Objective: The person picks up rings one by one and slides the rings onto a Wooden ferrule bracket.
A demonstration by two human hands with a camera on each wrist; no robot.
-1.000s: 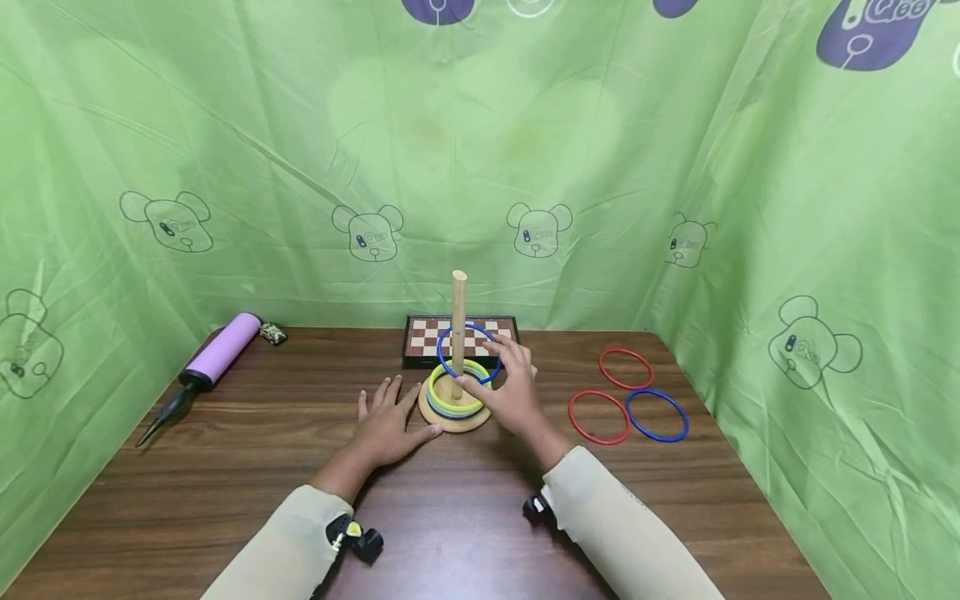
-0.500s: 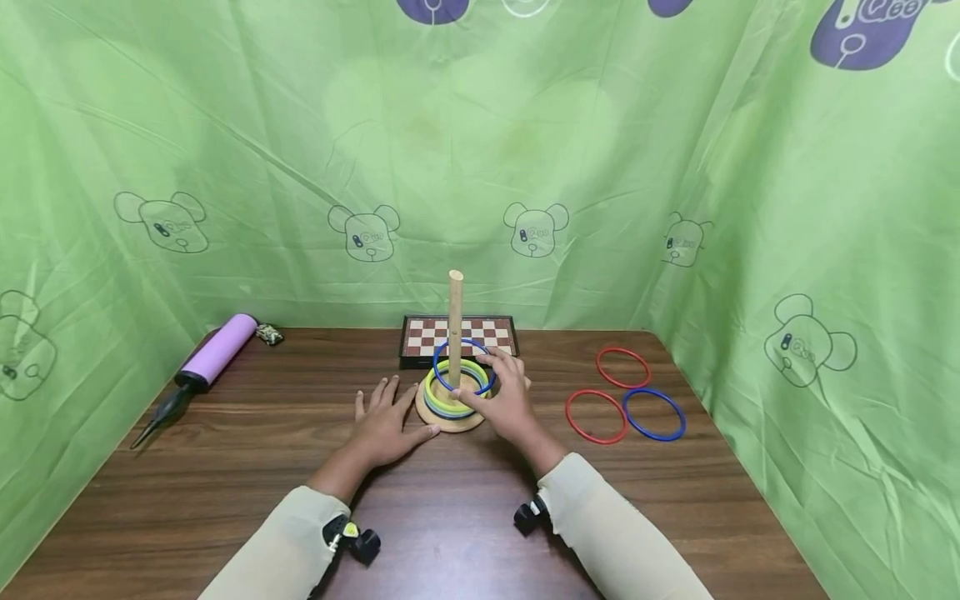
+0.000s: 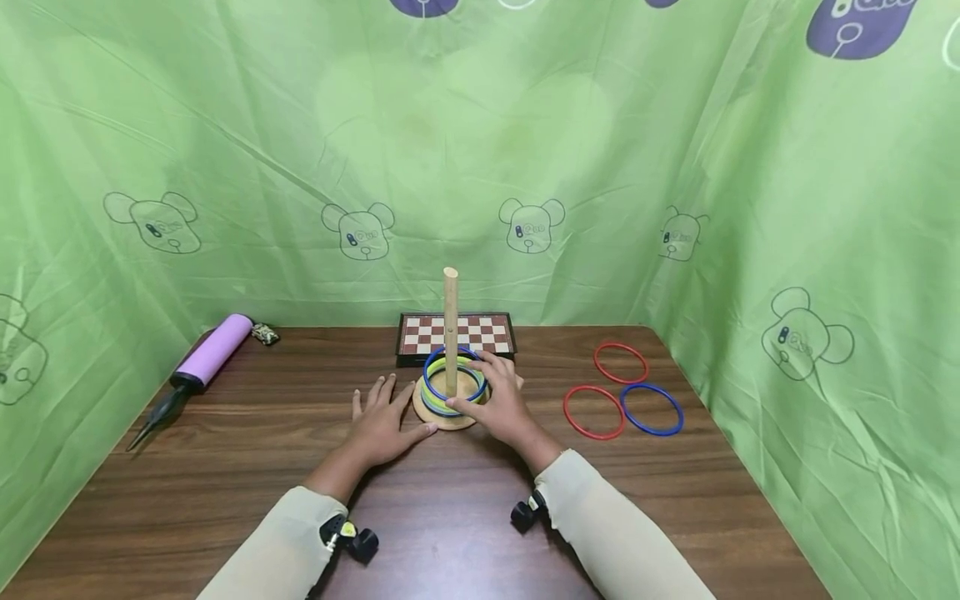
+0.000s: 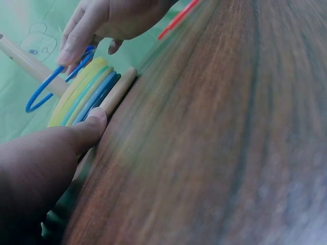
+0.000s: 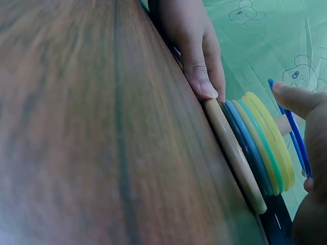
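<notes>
A wooden peg rises upright from a round wooden base. Several yellow, green and blue rings lie stacked around its foot. My right hand pinches a blue ring between thumb and fingers. That ring encircles the peg and hangs just above the stack, slightly tilted, as the left wrist view shows. On the table, my left hand rests with fingers spread, its thumb touching the edge of the base.
Two red rings and another blue ring lie at the right. Behind the peg sits a checkered board with a black frame. A purple hand pump and a small patterned packet are at the far left.
My right hand has lowered the blue ring down along the peg, from higher up to close over the stack. The left hand stays at the base.
</notes>
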